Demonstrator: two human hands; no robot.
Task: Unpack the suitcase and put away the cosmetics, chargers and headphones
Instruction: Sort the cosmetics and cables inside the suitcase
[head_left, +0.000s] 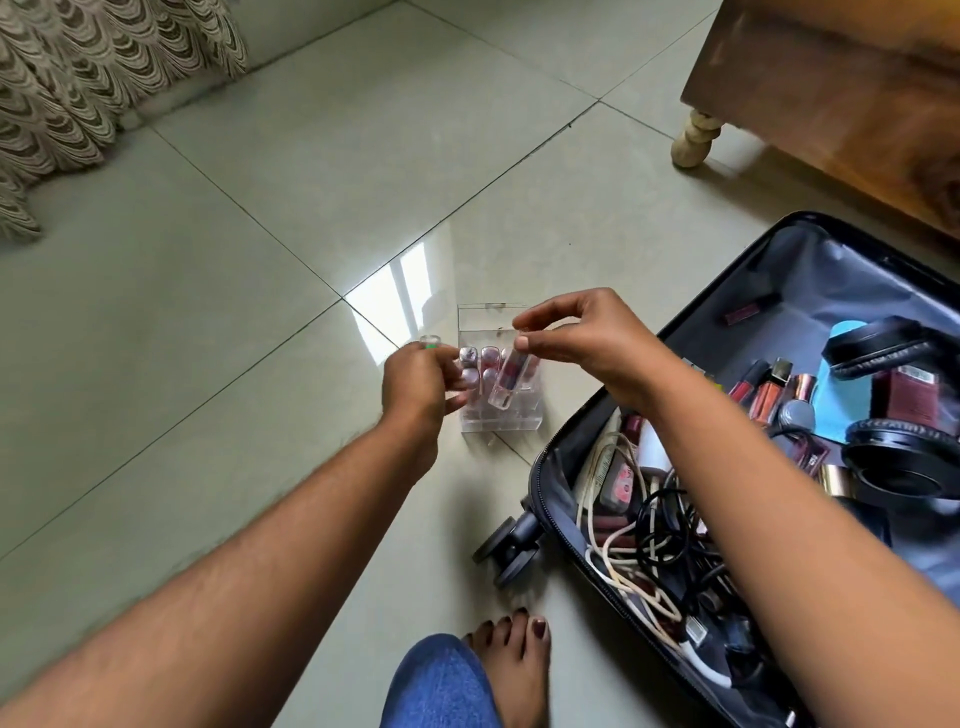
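Your right hand (576, 332) pinches the top end of a clear-capped tube of red lip colour (508, 379) between thumb and fingertips. The tube's long axis runs tilted, top to the far right and clear base to the near left, with the base hanging over the clear acrylic compartment organiser (498, 421). That organiser stands on the pale green tiled floor (249, 260), and its far rows already hold upright tubes with rounded caps. Your left hand (415, 379) curls round a small clear item with a green band (430, 342), just left of the organiser; what the item is cannot be told.

To the right, the open black wheeled suitcase (691, 317) lies flat, its near-left edge close beside the organiser. Inside lie black over-ear headphones (904, 457), a tangle of white and black charger cables (639, 551) and more loose red and gold cosmetics tubes (769, 389). Open floor stretches left and far of the organiser. A brown wooden furniture piece with a cream turned leg (696, 137) bounds the far right, and a patterned beige fabric hanging (93, 88) the far left. Your bare foot (514, 660) rests near, beside the suitcase wheel (506, 545).
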